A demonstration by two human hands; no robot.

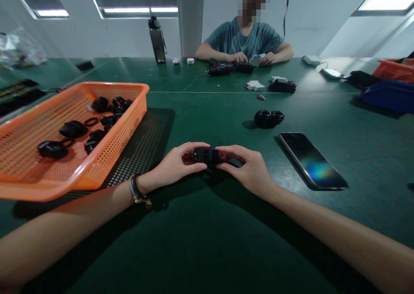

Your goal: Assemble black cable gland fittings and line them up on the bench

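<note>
Between my two hands, just above the green table [207, 242], is a black cylindrical part [206, 155]. My left hand [176, 162] pinches its left end between thumb and fingers. The fingertips of my right hand [244, 166] close on the narrower right end. An orange perforated basket [73, 186] stands to the left with several black parts [73, 129] and a black ring [91, 121] in it. Beyond my right hand, a pair of black round parts [269, 118] rests on the table.
A phone [312, 160] lies at the right. Across the table a person [244, 39] handles a light grey piece [257, 60] near a power drill [220, 68]. Farther off are a bottle [157, 41], a blue bin [388, 96] and a red basket [396, 71].
</note>
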